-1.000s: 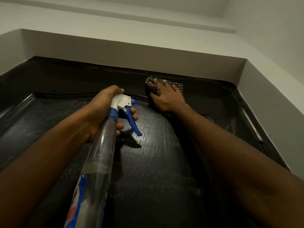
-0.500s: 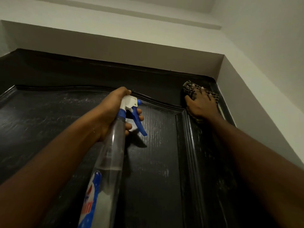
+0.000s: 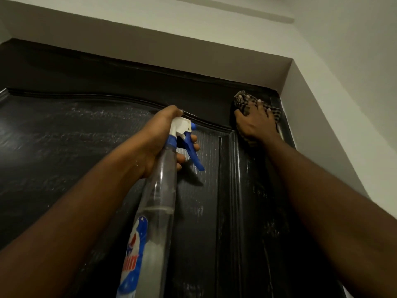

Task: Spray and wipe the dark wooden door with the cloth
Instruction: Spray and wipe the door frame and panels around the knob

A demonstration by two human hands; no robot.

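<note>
The dark wooden door (image 3: 64, 147) fills the view, seen from below, with pale spray streaks on its panel. My left hand (image 3: 159, 138) grips the neck of a clear spray bottle (image 3: 159, 203) that has a white head and a blue trigger; the nozzle points at the door. Up at the door's top right corner, my right hand (image 3: 255, 125) presses a checked cloth (image 3: 242, 101) flat against the wood with spread fingers. Most of the cloth is hidden under the hand.
A pale wall recess (image 3: 311, 125) borders the door on the right and a pale lintel (image 3: 150, 44) runs above it. The raised moulding (image 3: 227, 168) of the door panel runs down between my two arms.
My right hand has slid the cloth from the middle of the door's top rail to its top right corner. The left hand with the bottle has stayed put.
</note>
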